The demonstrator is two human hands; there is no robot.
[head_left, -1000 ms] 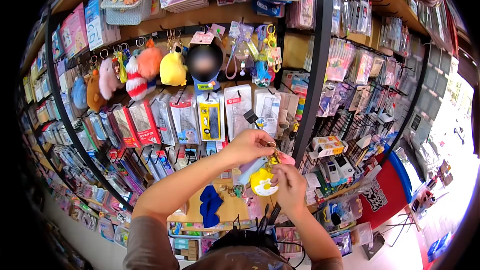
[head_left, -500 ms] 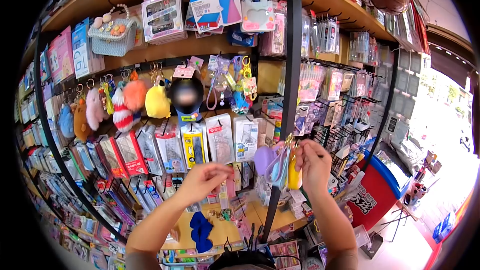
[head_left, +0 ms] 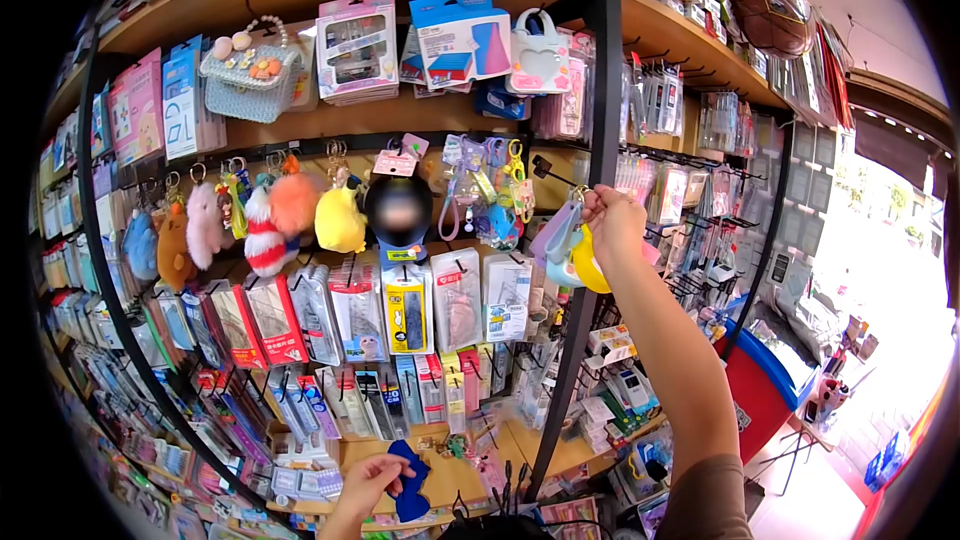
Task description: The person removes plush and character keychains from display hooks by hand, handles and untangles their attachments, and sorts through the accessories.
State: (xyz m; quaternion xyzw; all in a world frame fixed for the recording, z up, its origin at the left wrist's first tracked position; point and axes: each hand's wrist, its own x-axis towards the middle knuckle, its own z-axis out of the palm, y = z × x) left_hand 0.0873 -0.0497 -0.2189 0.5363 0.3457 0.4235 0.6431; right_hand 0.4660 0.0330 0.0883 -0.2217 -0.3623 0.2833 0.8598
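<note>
My right hand is raised at the right shelf post, closed on a bunch of keychains. Pale purple, light blue and yellow keychains dangle from its fingers, with metal clasps at the top. Just left of that hand, an empty black display hook sticks out. My left hand is low at the bottom, its fingers loosely bent and apart, with nothing visible in them. It overlaps the edge of a dark blue fabric-like item on the wooden ledge; I cannot tell whether they touch.
Plush keychains and charm straps hang on the rail to the left. Packaged stationery fills the rows below. A black upright post divides the racks. A red and blue counter stands at the right, beside a bright doorway.
My right hand has risen with the keychains toward the hook. My left hand has dropped away from them to the lower ledge. The view has shifted slightly.
</note>
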